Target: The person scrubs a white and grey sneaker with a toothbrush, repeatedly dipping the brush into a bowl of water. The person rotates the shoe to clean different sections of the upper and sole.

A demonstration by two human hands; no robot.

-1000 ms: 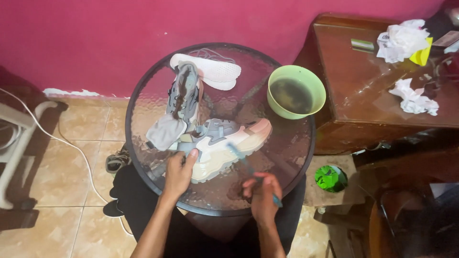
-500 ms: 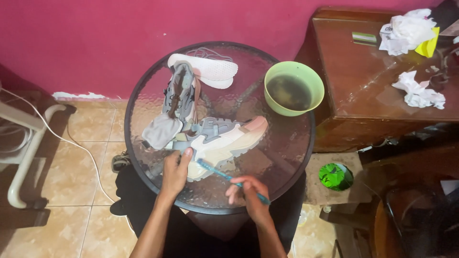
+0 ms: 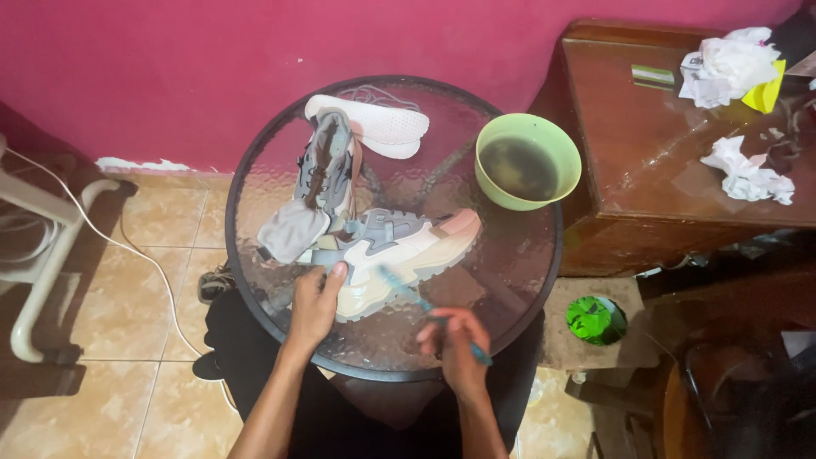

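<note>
Two hands at work over round glass surface point(image 3: 527, 280), seen from head view. Left hand point(image 3: 316, 299) pressed down on heel end of pale sneaker point(image 3: 399, 255), fingers curled over its edge, thumb up against the upper; grip clamped on the shoe. Right hand point(image 3: 455, 340) closed around handle of teal toothbrush point(image 3: 425, 304), grip tight on it, bristle end angled up-left and touching the sneaker's side near the midsole. Sneaker lying on its side near the middle of the surface, toe pointing right toward green bowl point(image 3: 529, 161), heel toward the person. Second sneaker point(image 3: 327, 166), grey, just behind it, toe end pointing away, with grey cloth point(image 3: 293, 229) lying at its near end and touching the pale shoe. White insole point(image 3: 374, 126) flat at the far rim, beside the grey sneaker. Bowl on right part of the surface, filled with dark liquid. Brown wooden cabinet point(image 3: 646, 161) just right of the surface, crumpled white paper point(image 3: 748, 170) on top. Green round object point(image 3: 595, 319) on the floor below, to the right. White cable point(image 3: 144, 255) trailing across tiled floor point(image 3: 110, 365) at left. Pink wall point(image 3: 255, 51) behind.
</note>
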